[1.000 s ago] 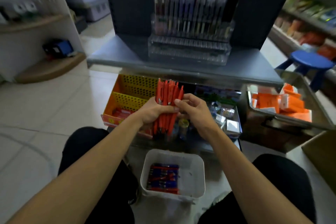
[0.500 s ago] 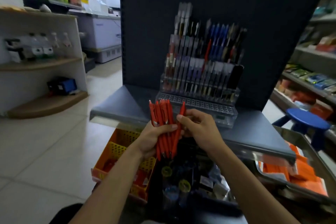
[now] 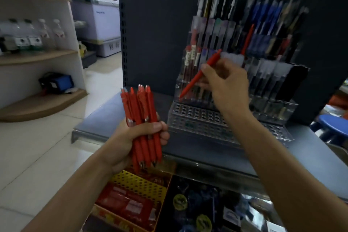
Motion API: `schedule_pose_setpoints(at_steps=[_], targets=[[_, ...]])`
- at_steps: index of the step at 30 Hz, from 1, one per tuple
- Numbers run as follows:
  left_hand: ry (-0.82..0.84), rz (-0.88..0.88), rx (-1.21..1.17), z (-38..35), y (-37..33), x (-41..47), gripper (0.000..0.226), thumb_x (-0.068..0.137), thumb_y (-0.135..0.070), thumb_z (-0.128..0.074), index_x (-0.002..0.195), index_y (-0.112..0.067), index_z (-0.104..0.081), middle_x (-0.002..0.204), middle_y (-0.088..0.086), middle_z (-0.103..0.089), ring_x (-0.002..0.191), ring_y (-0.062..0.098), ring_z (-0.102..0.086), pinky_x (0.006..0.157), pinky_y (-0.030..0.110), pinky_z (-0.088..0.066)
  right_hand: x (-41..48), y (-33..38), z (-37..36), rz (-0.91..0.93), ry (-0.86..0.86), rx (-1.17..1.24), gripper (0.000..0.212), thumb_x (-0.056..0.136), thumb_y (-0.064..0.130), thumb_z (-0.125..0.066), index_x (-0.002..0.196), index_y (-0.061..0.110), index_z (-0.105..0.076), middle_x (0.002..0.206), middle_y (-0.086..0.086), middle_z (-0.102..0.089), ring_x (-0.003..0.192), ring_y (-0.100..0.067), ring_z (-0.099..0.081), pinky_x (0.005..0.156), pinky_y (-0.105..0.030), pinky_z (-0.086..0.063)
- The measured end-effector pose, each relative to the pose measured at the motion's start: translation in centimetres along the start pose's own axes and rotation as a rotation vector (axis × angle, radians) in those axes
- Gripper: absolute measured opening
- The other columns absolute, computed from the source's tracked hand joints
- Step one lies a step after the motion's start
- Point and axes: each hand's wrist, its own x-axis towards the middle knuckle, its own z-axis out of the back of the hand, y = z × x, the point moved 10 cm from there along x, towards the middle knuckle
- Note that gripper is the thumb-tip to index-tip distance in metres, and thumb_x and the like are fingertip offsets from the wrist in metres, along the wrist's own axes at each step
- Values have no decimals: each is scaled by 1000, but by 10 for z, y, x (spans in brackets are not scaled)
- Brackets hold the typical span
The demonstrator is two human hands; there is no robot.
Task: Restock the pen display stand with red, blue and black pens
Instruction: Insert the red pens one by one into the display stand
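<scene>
Left hand [image 3: 140, 133] gripping red pen bundle [image 3: 140, 118], right hand [image 3: 224, 81] pinching one tilted red pen [image 3: 195, 79]

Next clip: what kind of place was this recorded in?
Most likely a small shop: a tiered pen display stand on a grey retail shelf, bottles lined up on a side shelf, and a chest freezer behind.

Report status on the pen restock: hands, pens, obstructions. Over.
Left hand grips bundle of red pens. Right hand pinches single red pen, tilted, tip down at left slots of the pen display stand. Nothing seen in its way.
</scene>
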Motion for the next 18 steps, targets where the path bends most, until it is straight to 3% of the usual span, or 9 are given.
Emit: schedule_pose_setpoints(at_steps=[2, 6, 13, 18], targets=[[-1, -28, 8, 4, -7, -2, 40, 43, -16, -93, 78, -16, -72, 77, 8, -68, 64, 20, -69, 60, 30, -58, 8, -3, -11, 15, 6, -101, 7, 93, 23, -65, 88, 18, -65, 79, 0, -69, 74, -14, -71, 70, -31, -61], [-50, -34, 53, 14, -13, -4, 24, 65, -6, -73, 86, -12, -63, 76, 8, -67, 63, 19, -67, 60, 29, -57, 7, -13, -25, -4, 35, -285, 12, 92, 28, -66, 88, 16, -67, 74, -1, -69, 66, -15, -69, 68, -34, -61], [-48, -42, 14, 15, -9, -3, 14, 70, -8, -69, 79, -18, -74, 77, 6, -67, 67, 19, -67, 64, 29, -56, -10, -37, -52, -26, 132, -606, 24, 88, 34, -69, 72, 18, -63, 66, 3, -64, 70, -17, -64, 78, -40, -55], [-27, -30, 8, 11, -3, 0, 14, 71, -6, -69, 78, -18, -73, 78, 8, -67, 70, 20, -67, 65, 29, -57, -16, -40, -46, -67, 44, -577, 21, 86, 36, -71, 73, 20, -66, 70, 4, -67, 72, -16, -66, 77, -40, -57]])
